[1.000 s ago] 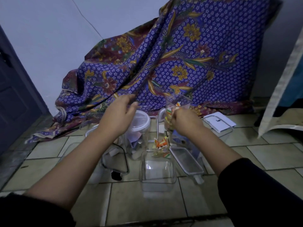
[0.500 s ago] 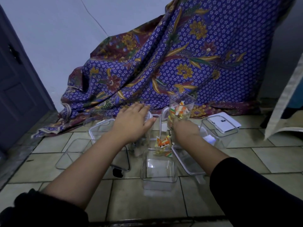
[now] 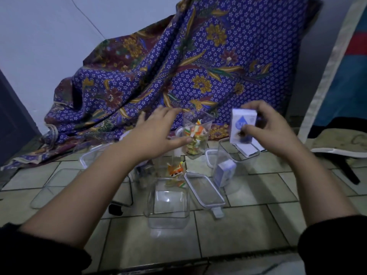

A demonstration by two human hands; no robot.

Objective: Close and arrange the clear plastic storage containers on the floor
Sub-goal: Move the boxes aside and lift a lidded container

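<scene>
Several clear plastic containers stand on the tiled floor. My right hand (image 3: pixel 266 130) holds a small white and blue box (image 3: pixel 243 126) in the air above an open clear container (image 3: pixel 234 167) that has another white box (image 3: pixel 224 172) inside. My left hand (image 3: pixel 156 133) hovers with fingers spread, just left of a tall open container of colourful sweets (image 3: pixel 195 135). An empty square container (image 3: pixel 168 203) stands in front. A clear rectangular lid (image 3: pixel 204 190) lies flat to its right. More sweets (image 3: pixel 175 171) show behind the square container.
A purple batik cloth (image 3: pixel 198 62) drapes over something against the wall behind. Shallow clear trays (image 3: pixel 51 187) lie at the left. A white lid (image 3: pixel 248 149) rests at the back right. A dark door (image 3: pixel 12 120) is at the left, fabric (image 3: pixel 337 143) at the right.
My right hand has lifted up and to the right with the white and blue box in it. My left hand has come off the round container lid and moved right.
</scene>
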